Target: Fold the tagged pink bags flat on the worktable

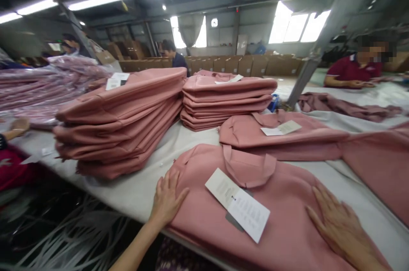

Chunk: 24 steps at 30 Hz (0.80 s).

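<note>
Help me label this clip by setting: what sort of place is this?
Probably a bag factory's finishing or packing area: a tagged pink bag on the table, tall stacks of similar bags, and a row of cardboard boxes behind.

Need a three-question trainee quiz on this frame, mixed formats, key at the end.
1. True or false: the right hand grips the handle of the nearest pink bag.
2. What lies on that bag, between the right hand and the left hand? A) scissors B) paper tags C) a tape roll
3. Fill in: in the picture, plastic-wrapped pieces lie to the ____ of both pink stacks.

Key: 1. False; it rests on the bag's right side. 2. B. 3. left.
</note>
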### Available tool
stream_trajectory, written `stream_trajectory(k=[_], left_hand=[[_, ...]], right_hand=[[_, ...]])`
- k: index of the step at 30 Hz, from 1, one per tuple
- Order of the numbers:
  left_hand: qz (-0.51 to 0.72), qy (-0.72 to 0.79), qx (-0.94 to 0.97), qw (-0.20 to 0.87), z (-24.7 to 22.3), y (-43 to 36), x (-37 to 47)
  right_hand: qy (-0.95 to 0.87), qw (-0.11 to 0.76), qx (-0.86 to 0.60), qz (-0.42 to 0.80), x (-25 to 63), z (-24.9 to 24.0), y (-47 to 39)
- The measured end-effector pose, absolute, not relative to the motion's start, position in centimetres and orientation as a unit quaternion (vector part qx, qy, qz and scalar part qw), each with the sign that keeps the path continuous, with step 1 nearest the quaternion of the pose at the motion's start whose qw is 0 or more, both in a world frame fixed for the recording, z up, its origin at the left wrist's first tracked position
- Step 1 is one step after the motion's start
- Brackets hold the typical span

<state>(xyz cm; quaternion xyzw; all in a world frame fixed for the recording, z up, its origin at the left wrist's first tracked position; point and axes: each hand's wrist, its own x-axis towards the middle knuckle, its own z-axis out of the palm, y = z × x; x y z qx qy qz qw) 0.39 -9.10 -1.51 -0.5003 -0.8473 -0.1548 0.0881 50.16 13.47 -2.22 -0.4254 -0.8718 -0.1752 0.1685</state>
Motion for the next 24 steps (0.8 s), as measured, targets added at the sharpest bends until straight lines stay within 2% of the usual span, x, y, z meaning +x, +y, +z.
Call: stream_trajectory(k=[4, 11, 14, 19, 24], left_hand=[[-0.180, -0.821, -0.528, 0.120, -1.4, -8.5, -0.4], [-0.185, -0.807, -0.549, 0.113, -0.5, -8.6, -0.5], [-0.185, -0.805, -0.551, 0.118, -0.6, -8.5, -0.5], [-0.168, -0.804, -0.559, 0.114, -0.6, -8.5, -0.5], [-0.163, -0.797, -0.573, 0.093, -0.7, -8.7, -0.6]], right_hand=[[-0.860, 0.152, -0.451, -0.185, 49.3, -1.2, 13.0], [-0.845, 0.072, -0.529, -0.032, 50.5, 1.3, 13.4], [-0.839, 0.035, -0.542, -0.032, 51.7, 1.3, 11.9], [-0.803, 0.084, -0.584, -0.088, 51.3, -0.5, 7.0], [-0.778, 0.118, -0.609, -0.099, 49.6, 0.1, 5.4]])
